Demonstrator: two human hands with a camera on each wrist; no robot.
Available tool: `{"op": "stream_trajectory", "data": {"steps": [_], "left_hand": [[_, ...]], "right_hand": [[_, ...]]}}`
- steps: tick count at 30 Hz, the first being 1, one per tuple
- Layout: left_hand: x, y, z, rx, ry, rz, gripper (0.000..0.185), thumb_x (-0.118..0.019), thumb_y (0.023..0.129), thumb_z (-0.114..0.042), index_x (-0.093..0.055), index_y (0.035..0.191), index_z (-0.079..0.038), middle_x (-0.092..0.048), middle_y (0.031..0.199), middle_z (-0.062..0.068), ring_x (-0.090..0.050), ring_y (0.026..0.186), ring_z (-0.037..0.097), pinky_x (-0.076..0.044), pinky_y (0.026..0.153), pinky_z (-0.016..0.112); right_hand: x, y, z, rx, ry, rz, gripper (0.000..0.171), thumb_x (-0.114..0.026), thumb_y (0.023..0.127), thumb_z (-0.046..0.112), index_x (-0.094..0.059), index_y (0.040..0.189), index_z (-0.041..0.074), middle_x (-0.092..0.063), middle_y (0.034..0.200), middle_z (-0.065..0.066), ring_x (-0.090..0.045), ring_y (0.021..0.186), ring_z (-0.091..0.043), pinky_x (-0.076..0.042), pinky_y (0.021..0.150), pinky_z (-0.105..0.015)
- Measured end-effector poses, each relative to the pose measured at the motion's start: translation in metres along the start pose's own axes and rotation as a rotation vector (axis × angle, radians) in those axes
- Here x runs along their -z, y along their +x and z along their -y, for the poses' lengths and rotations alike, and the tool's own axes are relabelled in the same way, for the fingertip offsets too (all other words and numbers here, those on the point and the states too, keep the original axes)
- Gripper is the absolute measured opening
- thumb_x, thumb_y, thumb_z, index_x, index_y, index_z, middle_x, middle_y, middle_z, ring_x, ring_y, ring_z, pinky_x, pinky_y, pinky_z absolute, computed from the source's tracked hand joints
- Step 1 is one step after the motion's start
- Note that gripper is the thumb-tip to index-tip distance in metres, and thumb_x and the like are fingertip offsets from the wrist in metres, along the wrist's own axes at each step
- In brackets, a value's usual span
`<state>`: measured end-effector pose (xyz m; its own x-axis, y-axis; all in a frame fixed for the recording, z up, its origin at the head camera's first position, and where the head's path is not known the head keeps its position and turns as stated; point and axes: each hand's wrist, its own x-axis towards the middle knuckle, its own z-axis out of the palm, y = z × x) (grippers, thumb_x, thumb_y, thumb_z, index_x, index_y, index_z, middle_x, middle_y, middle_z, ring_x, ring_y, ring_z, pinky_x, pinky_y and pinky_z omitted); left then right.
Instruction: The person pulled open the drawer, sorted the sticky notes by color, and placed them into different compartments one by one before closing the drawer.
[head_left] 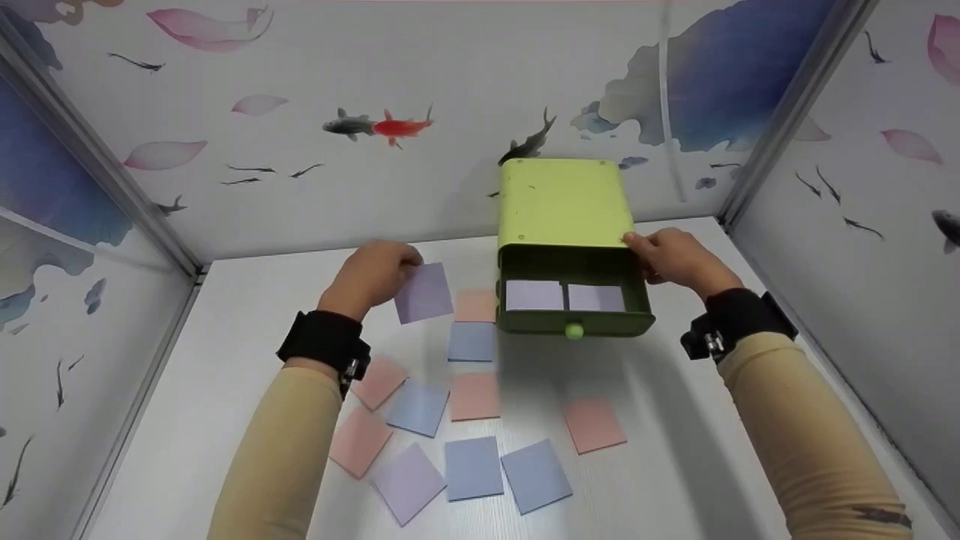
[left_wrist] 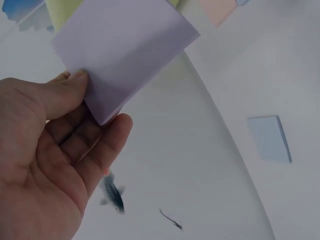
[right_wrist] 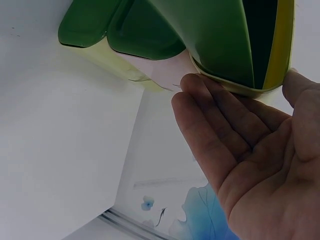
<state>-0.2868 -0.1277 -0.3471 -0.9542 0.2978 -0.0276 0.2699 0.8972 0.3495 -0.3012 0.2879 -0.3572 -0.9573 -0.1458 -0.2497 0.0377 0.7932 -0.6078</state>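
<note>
Nearest the head camera, both my tan sleeves run up to black wrist mounts. My left hand [head_left: 373, 274] pinches a lavender note [head_left: 424, 292] between thumb and fingers, holding it above the white table [head_left: 675, 450], just left of the green drawer box [head_left: 564, 202]. The left wrist view confirms this grip: the thumb lies on the note's [left_wrist: 122, 47] near corner, the fingers [left_wrist: 102, 145] curl beneath it, and the rest of the sheet stands free. That view also shows one blue note [left_wrist: 270, 139] lying well apart and a pink note [left_wrist: 218, 9] at the top edge, but not the drawer.

My right hand [head_left: 675, 259] steadies the box at its right front corner. Only the right wrist view shows how: fingers [right_wrist: 210, 125] straight and flat under the box's lower edge, the thumb alongside, nothing enclosed.

Only the head view shows the open drawer [head_left: 574, 304], pulled forward, with its round green knob [head_left: 574, 331] facing me. Two lavender notes [head_left: 564, 296] lie side by side inside, covering most of its visible floor.

Scattered notes [head_left: 457, 420] in pink, blue and lavender lie on the table in front of the drawer and under my left forearm. Bare tabletop lies right of the drawer and in front of it on the right, as far as the booth's wall. Painted fish panels [head_left: 375, 124] close the table on three sides; the box stands near the back one.
</note>
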Motion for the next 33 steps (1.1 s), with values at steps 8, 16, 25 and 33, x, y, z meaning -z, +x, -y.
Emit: {"op": "stream_trajectory", "data": {"steps": [8,16,25,33], "left_hand": [[0.008,0.007,-0.029,-0.053,-0.008,0.028,0.025,-0.054,0.099,-0.012,-0.07,0.118,-0.01,-0.068,0.121,0.011,-0.062,0.112,0.028,-0.05,0.099,0.043],[0.018,0.014,-0.059,-0.13,-0.019,0.018,0.024,-0.054,0.1,-0.013,-0.07,0.118,-0.012,-0.069,0.119,0.008,-0.062,0.109,0.026,-0.05,0.097,0.041],[0.013,0.026,-0.095,-0.18,-0.037,-0.016,0.023,-0.054,0.1,-0.014,-0.069,0.118,-0.014,-0.069,0.117,0.005,-0.063,0.104,0.021,-0.052,0.093,0.037],[-0.003,0.037,-0.128,-0.247,-0.003,-0.001,0.024,-0.053,0.101,-0.019,-0.069,0.119,-0.017,-0.069,0.118,0.001,-0.063,0.109,0.019,-0.051,0.095,0.035]], "right_hand": [[0.0,0.0,0.001,0.004,-0.008,0.008,0.061,-0.033,0.103,0.051,-0.059,0.092,-0.004,-0.057,0.078,-0.005,-0.063,0.08,-0.018,-0.057,0.082,-0.038],[0.001,0.001,0.0,-0.004,-0.029,0.001,0.062,-0.032,0.103,0.051,-0.06,0.091,-0.003,-0.058,0.08,-0.006,-0.064,0.08,-0.018,-0.057,0.081,-0.037],[0.0,0.001,0.001,0.0,-0.02,0.002,0.062,-0.033,0.103,0.05,-0.06,0.091,-0.004,-0.057,0.08,-0.007,-0.062,0.078,-0.018,-0.057,0.082,-0.038],[0.0,0.002,0.001,-0.008,-0.016,0.002,0.061,-0.034,0.103,0.05,-0.059,0.087,-0.002,-0.057,0.078,-0.006,-0.061,0.077,-0.017,-0.057,0.081,-0.037]]}}
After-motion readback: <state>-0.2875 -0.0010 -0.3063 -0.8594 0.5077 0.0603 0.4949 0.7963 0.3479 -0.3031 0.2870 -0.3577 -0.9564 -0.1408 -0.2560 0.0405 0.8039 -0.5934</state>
